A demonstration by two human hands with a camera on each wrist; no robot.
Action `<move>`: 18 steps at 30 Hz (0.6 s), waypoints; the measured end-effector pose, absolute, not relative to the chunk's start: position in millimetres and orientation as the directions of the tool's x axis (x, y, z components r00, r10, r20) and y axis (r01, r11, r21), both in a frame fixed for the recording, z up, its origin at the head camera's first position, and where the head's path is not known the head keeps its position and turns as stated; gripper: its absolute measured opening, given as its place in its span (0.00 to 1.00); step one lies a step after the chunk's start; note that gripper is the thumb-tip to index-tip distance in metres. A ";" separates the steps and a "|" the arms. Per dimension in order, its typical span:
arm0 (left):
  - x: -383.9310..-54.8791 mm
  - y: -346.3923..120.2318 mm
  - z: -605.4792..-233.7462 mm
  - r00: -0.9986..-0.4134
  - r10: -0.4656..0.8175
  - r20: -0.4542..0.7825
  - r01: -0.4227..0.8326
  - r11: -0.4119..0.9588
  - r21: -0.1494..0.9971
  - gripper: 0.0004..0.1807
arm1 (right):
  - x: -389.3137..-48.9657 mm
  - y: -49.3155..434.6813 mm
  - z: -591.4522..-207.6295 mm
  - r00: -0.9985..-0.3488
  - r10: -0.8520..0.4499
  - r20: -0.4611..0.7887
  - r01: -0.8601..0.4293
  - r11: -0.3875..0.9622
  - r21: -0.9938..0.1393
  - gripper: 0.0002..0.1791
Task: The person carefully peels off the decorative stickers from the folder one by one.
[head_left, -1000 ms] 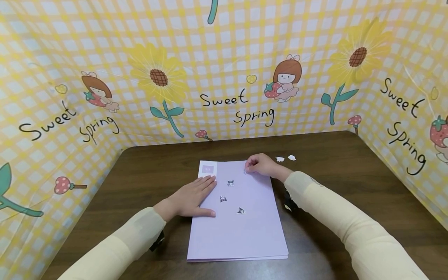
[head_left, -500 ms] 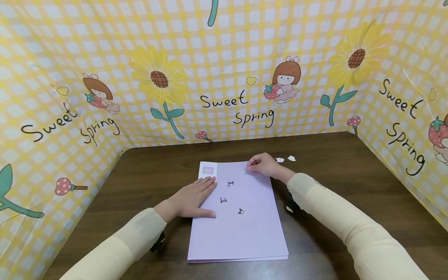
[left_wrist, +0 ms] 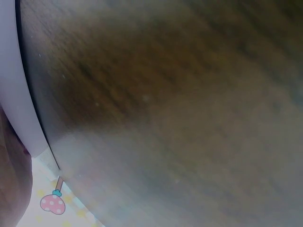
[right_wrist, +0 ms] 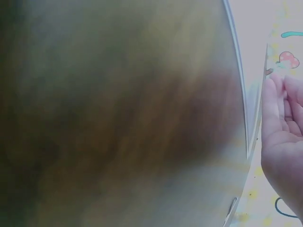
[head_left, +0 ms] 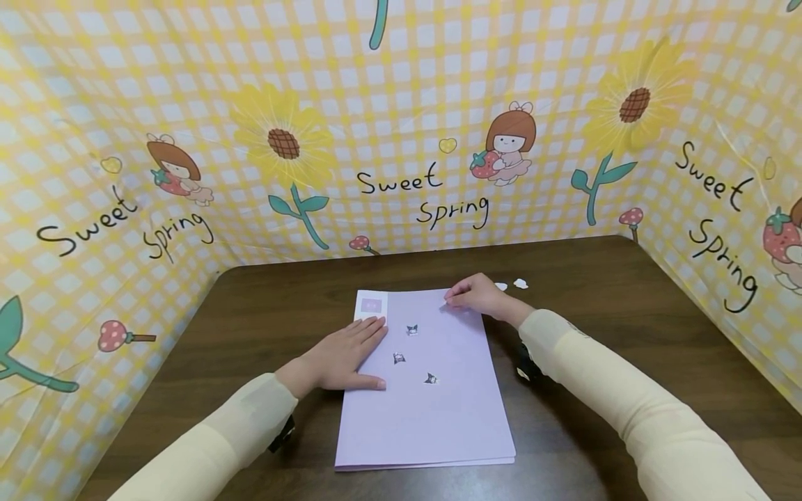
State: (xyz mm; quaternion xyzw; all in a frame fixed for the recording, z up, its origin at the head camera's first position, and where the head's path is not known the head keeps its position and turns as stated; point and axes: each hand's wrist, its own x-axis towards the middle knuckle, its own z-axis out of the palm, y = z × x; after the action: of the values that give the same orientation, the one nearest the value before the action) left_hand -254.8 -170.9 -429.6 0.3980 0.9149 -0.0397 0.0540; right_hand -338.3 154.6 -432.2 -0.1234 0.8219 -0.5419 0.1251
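Note:
A lilac folder (head_left: 457, 424) lies on the dark wooden table with several small cartoon stickers on it: one sticker (head_left: 412, 330) high up, another sticker (head_left: 399, 358) at left, a third sticker (head_left: 431, 378) lower right. My left hand (head_left: 344, 353) rests flat on the folder's left side, fingers straight and thumb spread. Over the folder's top right corner my right hand (head_left: 475, 295) pinches a small pale sticker (head_left: 443, 305) between thumb and fingertips, mostly hidden by them. In the right wrist view the right hand (right_wrist: 288, 132) shows curled fingers beside the folder edge.
Two small white cut-out pieces lie on the table behind the right hand: one piece (head_left: 521, 284) is in full view, the other piece (head_left: 501, 286) is partly covered. A yellow checked cloth (head_left: 401, 125) stands around the table's back and sides.
My right hand has shifted slightly to the right, the small pale sticker moving along with its fingertips. The left hand and the folder stay where they were.

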 end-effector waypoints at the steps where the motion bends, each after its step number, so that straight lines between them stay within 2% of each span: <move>1: -254.6 -170.9 -429.6 -0.678 0.723 -0.131 0.732 0.681 -0.029 0.59 | -337.5 155.3 -431.3 -0.939 -0.334 -0.079 -0.057 0.380 -0.923 0.10; 6: -254.5 -170.9 -429.0 -0.674 0.727 -0.130 0.735 0.677 -0.027 0.59 | -336.3 159.0 -430.4 -0.952 -0.298 -0.077 -0.031 0.340 -0.940 0.12; 11: -254.3 -170.1 -427.7 -0.669 0.732 -0.128 0.740 0.672 -0.026 0.59 | -338.0 162.9 -432.5 -0.975 -0.211 -0.073 -0.004 0.342 -0.940 0.09; 18: -254.2 -169.9 -428.0 -0.670 0.731 -0.129 0.739 0.673 -0.026 0.59 | -339.3 172.3 -435.4 -0.975 -0.210 -0.075 0.002 0.330 -0.944 0.10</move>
State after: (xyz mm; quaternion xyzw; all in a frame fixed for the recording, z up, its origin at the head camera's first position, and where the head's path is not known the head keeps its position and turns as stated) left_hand -254.2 -169.9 -428.0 0.4026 0.9130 -0.0381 0.0538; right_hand -339.3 172.3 -435.4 -0.0641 0.8103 -0.5752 0.0918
